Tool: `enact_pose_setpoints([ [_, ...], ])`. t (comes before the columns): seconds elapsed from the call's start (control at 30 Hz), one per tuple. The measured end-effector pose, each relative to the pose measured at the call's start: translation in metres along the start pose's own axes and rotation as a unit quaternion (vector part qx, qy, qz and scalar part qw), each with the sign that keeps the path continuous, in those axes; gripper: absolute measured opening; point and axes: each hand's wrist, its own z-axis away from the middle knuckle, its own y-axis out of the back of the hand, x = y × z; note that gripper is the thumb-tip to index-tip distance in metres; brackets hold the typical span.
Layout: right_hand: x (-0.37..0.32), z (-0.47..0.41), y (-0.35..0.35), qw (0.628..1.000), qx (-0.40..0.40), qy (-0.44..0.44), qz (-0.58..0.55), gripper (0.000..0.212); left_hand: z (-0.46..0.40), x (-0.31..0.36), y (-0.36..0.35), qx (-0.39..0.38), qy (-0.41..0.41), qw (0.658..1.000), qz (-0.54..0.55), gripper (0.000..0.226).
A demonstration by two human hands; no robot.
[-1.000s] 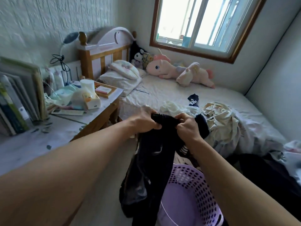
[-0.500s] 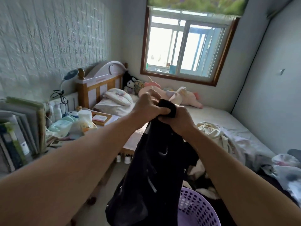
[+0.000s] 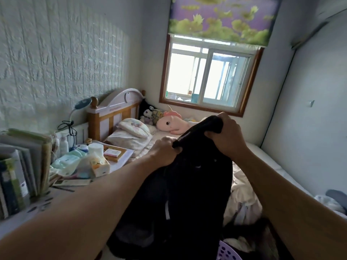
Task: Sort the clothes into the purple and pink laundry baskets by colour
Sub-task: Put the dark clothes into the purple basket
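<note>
A black garment point(image 3: 189, 199) hangs in front of me, held up by its top edge. My left hand point(image 3: 165, 150) grips the left end of that edge. My right hand point(image 3: 227, 136) grips the right end, a little higher. The cloth drapes down and hides most of the purple basket point(image 3: 228, 253), of which only a bit of perforated rim shows at the bottom. Light-coloured clothes point(image 3: 242, 196) lie heaped on the bed to the right of the garment. The pink basket is out of view.
A bed point(image 3: 262, 158) runs under the window, with pillows point(image 3: 131, 128) and a pink plush unicorn point(image 3: 172, 123) at its head. A cluttered desk point(image 3: 56, 186) with books, tissue packs and a lamp stands on the left. More dark clothing point(image 3: 244, 231) lies near the basket.
Both hands have lifted the black garment higher and moved apart along its top edge. The view has tilted up, so the purple basket has almost dropped out of the frame.
</note>
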Motion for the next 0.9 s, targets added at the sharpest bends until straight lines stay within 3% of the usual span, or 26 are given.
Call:
enact_pose_setpoints([
  [0.07,0.0,0.003,0.007,0.995,-0.024,0.079,0.063,0.061,-0.005,0.011,0.003,0.025,-0.038,0.999,-0.025,0.011],
  [0.13,0.001,0.004,0.007,0.967,-0.069,0.136,0.205,0.079,-0.009,0.024,0.003,0.03,-0.07,0.995,-0.059,0.012],
  [0.23,0.003,0.008,0.0,0.929,-0.102,0.151,0.321,0.048,-0.016,0.037,0.0,0.044,-0.099,0.991,-0.076,0.013],
  [0.3,0.006,0.009,-0.001,0.941,-0.08,0.119,0.308,0.029,-0.019,0.042,0.001,0.04,-0.124,0.987,-0.096,0.016],
  [0.4,0.009,0.001,0.003,0.954,-0.025,0.104,0.281,0.017,-0.017,0.044,0.007,0.01,-0.162,0.981,-0.105,0.028],
  [0.57,0.003,-0.004,0.004,0.95,0.008,0.117,0.289,0.02,-0.009,0.028,0.015,-0.026,-0.141,0.966,-0.213,0.054],
  [0.73,0.003,-0.001,0.0,0.966,0.027,0.082,0.244,0.026,0.001,0.007,0.013,0.014,-0.122,0.952,-0.28,0.027],
  [0.9,0.008,-0.006,0.014,0.979,0.07,0.008,0.193,0.03,0.003,-0.019,0.014,0.023,-0.01,0.974,-0.227,0.035],
])
